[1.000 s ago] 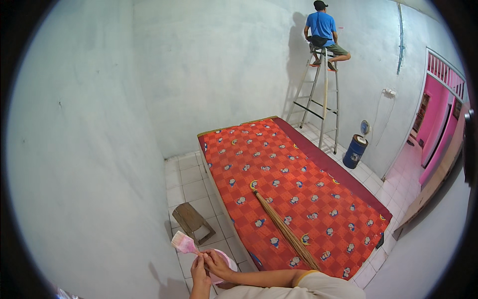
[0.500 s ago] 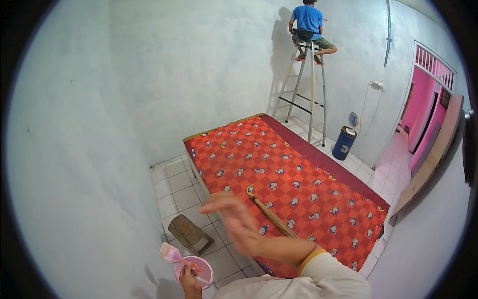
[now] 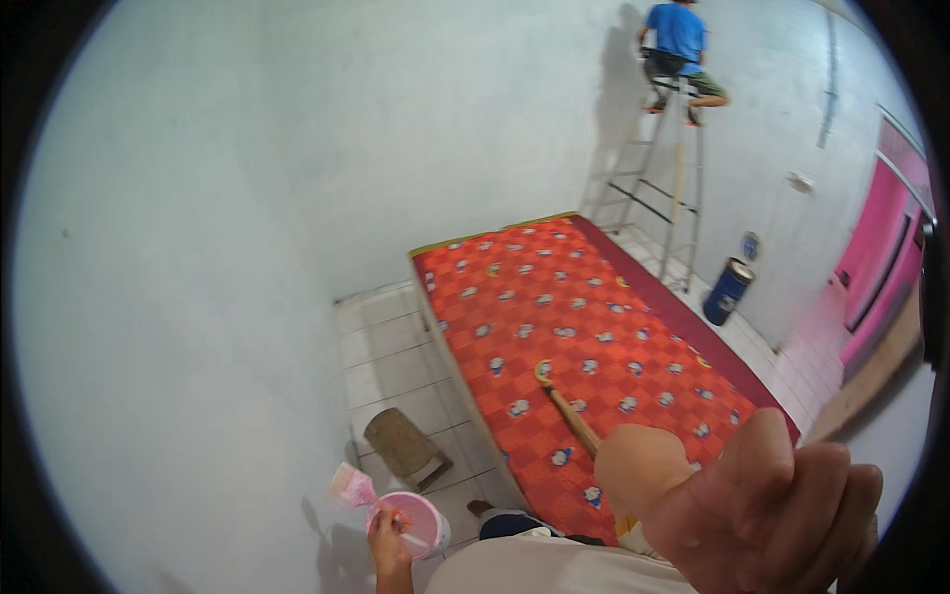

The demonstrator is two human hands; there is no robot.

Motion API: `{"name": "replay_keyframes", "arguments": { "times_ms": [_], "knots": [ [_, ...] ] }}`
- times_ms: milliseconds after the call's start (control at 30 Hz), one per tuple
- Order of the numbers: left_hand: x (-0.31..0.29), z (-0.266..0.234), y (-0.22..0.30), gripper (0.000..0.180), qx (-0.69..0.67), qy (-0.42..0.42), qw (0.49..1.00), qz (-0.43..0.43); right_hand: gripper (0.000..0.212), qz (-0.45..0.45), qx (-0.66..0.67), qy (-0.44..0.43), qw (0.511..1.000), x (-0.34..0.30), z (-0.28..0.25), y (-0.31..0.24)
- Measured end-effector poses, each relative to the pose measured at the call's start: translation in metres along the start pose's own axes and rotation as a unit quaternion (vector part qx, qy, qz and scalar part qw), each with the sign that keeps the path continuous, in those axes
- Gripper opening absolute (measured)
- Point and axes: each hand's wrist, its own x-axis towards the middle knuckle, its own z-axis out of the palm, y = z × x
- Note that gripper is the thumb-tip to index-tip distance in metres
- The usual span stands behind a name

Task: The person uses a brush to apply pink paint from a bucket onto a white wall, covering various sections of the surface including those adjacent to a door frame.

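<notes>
Pink, smeared over the bristles and up the body of the flat paintbrush (image 3: 353,485), and here it is in my left hand (image 3: 388,540), low down and close to the pale wall (image 3: 178,297)! My left fingers are closed on the brush, its bristles tipped up and away to the left. Right behind that hand sits the pink bucket (image 3: 426,510), its open mouth facing up; whether my fingers also catch its rim, I cannot tell. Something small and orange shows beside my fingers.

Over to the right side, and my right hand (image 3: 767,510) looms huge, close to the camera! Its fingers curl in toward the palm; how tightly they close, or whether anything is inside, I cannot tell. The forearm behind it cuts across the stick broom (image 3: 572,416), which lies on the red patterned mattress cover (image 3: 534,317), its far end showing.

Down on the white floor tiles (image 3: 381,342), a wooden stool (image 3: 404,443) stands just beyond the bucket, between wall and bed. Far across the room, a co-worker in a blue shirt (image 3: 678,35) sits high on the stepladder (image 3: 680,168), back toward me, and a blue drum (image 3: 728,292) stands near its feet.
</notes>
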Motion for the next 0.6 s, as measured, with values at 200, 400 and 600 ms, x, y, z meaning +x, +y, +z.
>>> {"name": "replay_keyframes", "arguments": {
  "times_ms": [200,400,600],
  "knots": [
    [0.01,0.011,0.019,0.024,0.008,0.008,1.0,-0.003,0.021,-0.11,-0.263,0.063,0.956,0.028,0.032,-0.012],
    [0.024,0.023,0.046,0.025,0.012,0.054,0.998,0.004,0.033,-0.051,-0.243,0.118,0.961,0.058,0.098,-0.047],
    [0.035,0.042,0.068,0.027,0.016,0.112,0.993,0.02,0.028,-0.133,-0.056,-0.147,0.979,0.054,0.12,-0.049]
  ]
}}
